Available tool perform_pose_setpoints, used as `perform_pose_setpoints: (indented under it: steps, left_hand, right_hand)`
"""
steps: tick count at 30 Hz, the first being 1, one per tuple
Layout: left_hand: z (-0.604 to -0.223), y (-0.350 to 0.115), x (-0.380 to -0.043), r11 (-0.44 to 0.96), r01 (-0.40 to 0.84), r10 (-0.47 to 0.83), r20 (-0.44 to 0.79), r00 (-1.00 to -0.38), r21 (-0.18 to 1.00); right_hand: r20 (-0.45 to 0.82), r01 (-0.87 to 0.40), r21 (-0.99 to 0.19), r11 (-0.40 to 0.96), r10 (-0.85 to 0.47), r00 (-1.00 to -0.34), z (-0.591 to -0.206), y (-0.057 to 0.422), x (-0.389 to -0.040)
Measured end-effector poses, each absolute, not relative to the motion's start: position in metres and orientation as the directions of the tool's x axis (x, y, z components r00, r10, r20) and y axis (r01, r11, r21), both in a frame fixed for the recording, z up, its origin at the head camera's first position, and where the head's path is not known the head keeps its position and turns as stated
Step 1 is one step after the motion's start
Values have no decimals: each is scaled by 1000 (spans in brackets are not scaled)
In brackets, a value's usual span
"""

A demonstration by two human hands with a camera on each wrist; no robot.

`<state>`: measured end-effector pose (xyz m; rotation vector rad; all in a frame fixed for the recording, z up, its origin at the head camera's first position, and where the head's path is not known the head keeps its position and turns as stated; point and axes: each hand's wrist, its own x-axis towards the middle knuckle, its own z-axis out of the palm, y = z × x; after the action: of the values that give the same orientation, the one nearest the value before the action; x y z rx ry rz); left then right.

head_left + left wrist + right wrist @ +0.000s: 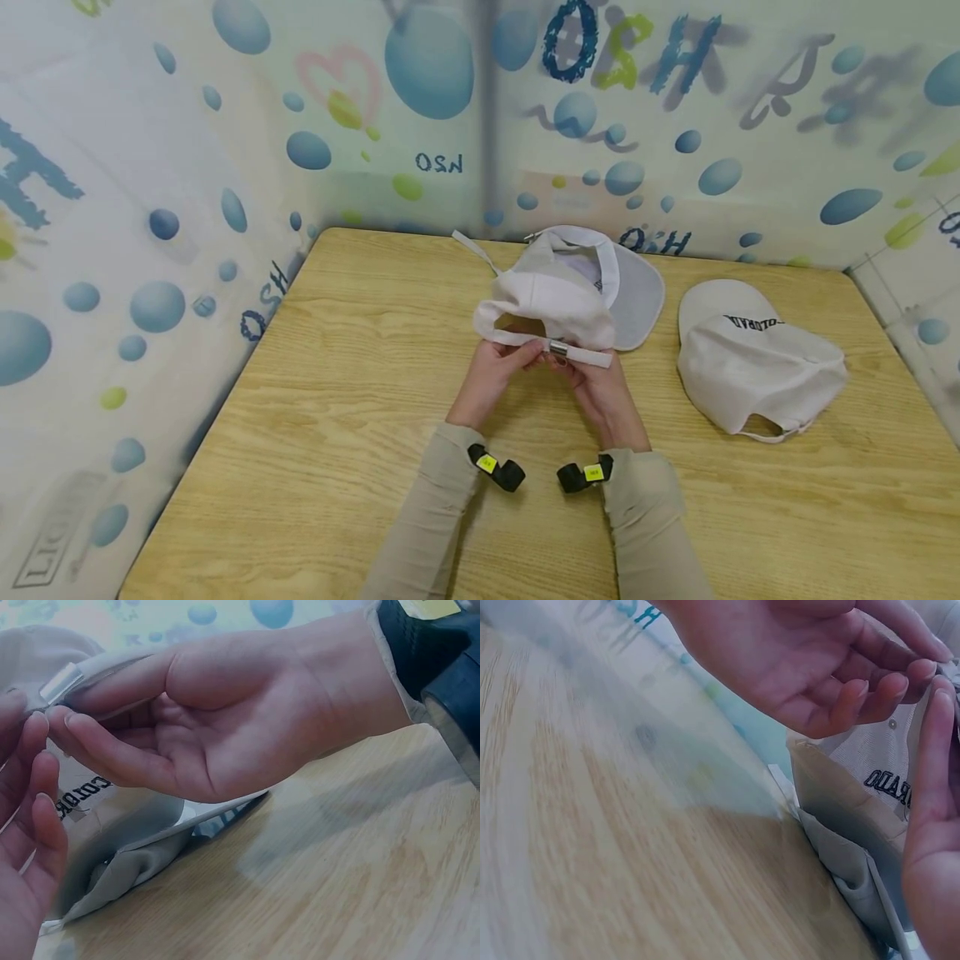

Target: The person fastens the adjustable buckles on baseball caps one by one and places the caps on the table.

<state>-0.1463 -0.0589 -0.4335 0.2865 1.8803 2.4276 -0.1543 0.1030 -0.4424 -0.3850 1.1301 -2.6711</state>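
Both hands hold a white cap [551,300] over the table, its back opening turned toward me. My left hand [506,358] grips the back strap left of the metal buckle [558,347], thumb on the strap. At the buckle's other side my right hand [596,387] pinches the strap [588,357], whose loose end sticks out to the right. In the left wrist view, the right hand's fingertips [71,716] meet at the buckle [60,684]. A second cap [641,296] lies behind, partly hidden, hollow side up; the wrist views show dark lettering on it.
A third white cap [757,358] with dark lettering lies on the wooden table [337,400] to the right. A thin strap end [474,250] pokes out at the back. Printed sheeting [420,192] with blue bubbles walls off the table's back and sides.
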Motion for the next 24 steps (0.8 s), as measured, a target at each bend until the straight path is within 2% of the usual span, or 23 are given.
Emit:
perform_pose_setpoints:
  steps: [9,17,24]
  left_hand:
    - [-438,-60,-147,-320,119,140,171,-975,940]
    - [-435,-61,-147,-365,81,108,129,-986,928]
    - [-423,-62,-143,-327,53,115,95,-989,944]
  right_hand:
    - [165,111,-684,-721,-301,-939,-443,102,-155]
    - [150,149,-647,-748,-316,-937,-443,102,-154]
    - [102,149,-687,-711,-299,-949,-441,102,-152]
